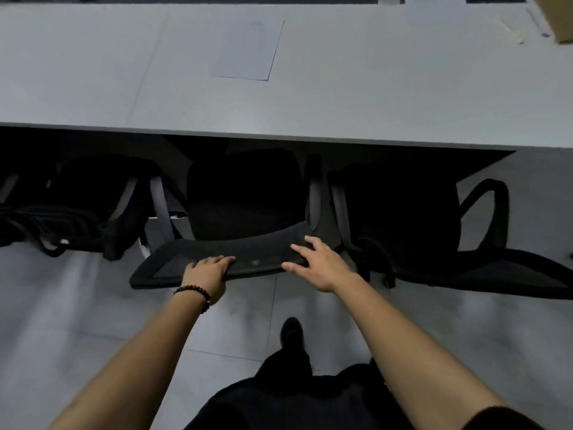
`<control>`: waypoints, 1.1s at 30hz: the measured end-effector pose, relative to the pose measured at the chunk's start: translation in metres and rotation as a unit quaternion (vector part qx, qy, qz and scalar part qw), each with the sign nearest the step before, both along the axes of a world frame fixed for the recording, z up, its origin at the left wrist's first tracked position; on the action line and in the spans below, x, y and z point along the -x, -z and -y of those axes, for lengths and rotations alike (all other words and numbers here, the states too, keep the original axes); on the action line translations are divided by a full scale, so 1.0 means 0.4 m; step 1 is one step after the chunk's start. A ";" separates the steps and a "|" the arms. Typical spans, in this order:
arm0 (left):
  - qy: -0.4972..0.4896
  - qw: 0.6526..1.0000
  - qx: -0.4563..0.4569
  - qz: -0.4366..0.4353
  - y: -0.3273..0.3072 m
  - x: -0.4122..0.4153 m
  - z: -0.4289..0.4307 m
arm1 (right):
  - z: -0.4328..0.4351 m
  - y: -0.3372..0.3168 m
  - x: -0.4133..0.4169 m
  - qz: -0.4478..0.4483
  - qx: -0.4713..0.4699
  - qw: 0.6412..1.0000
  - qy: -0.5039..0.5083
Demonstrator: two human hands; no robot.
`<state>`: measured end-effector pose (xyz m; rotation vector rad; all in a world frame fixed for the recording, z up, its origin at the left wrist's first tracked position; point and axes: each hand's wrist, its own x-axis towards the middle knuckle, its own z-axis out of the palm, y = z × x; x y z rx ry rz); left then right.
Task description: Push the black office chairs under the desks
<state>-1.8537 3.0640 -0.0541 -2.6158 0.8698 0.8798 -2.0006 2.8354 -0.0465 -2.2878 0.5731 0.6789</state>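
Note:
A black office chair (245, 197) stands in front of me, its seat partly under the grey desk (341, 113). Its mesh backrest top (260, 256) points toward me. My left hand (207, 273), with a bead bracelet on the wrist, grips the backrest's top edge, fingers curled over it. My right hand (319, 263) lies on the backrest's right end with fingers spread flat, not closed around it. A second black chair (412, 212) stands to the right, seat partly under the desk, and a third black chair (93, 193) is at the left in the shadow.
A sheet of paper (248, 51) lies on the desk. A cardboard box (558, 17) sits at the desk's far right corner. Cables (40, 225) hang by the left chair. My dark shoe (291, 333) is on the grey tiled floor (77, 305).

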 end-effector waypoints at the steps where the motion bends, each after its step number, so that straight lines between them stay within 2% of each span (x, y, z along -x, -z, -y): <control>1: -0.013 1.000 -0.016 0.002 -0.002 -0.010 -0.025 | -0.033 0.005 0.000 -0.005 -0.015 1.000 0.001; 4: -0.016 0.999 -0.041 0.015 -0.008 -0.013 -0.047 | -0.121 0.018 -0.006 -0.011 -0.045 0.999 0.013; 6: 0.009 0.999 -0.024 0.022 -0.005 0.012 -0.034 | -0.149 0.021 -0.011 -0.016 -0.050 0.998 0.018; 14: 0.024 1.000 -0.005 0.013 -0.018 0.044 0.025 | -0.098 0.017 0.009 -0.005 -0.030 0.999 0.012; 18: 0.010 1.000 -0.015 -0.006 -0.027 0.038 0.028 | -0.013 -0.017 0.052 0.052 0.054 0.997 0.019; 22: 0.007 0.999 -0.046 -0.025 -0.065 0.077 0.097 | 0.128 -0.045 0.162 0.119 0.182 0.962 0.165; 25: -0.027 0.999 0.026 -0.039 -0.065 0.151 0.192 | 0.225 -0.038 0.283 0.036 0.216 0.945 0.245; 28: -0.019 0.997 0.050 -0.051 -0.039 0.222 0.257 | 0.254 -0.021 0.398 -0.080 0.181 0.954 0.227; 33: -0.020 0.999 0.033 -0.026 -0.021 0.246 0.260 | 0.238 -0.010 0.443 -0.065 0.180 0.964 0.186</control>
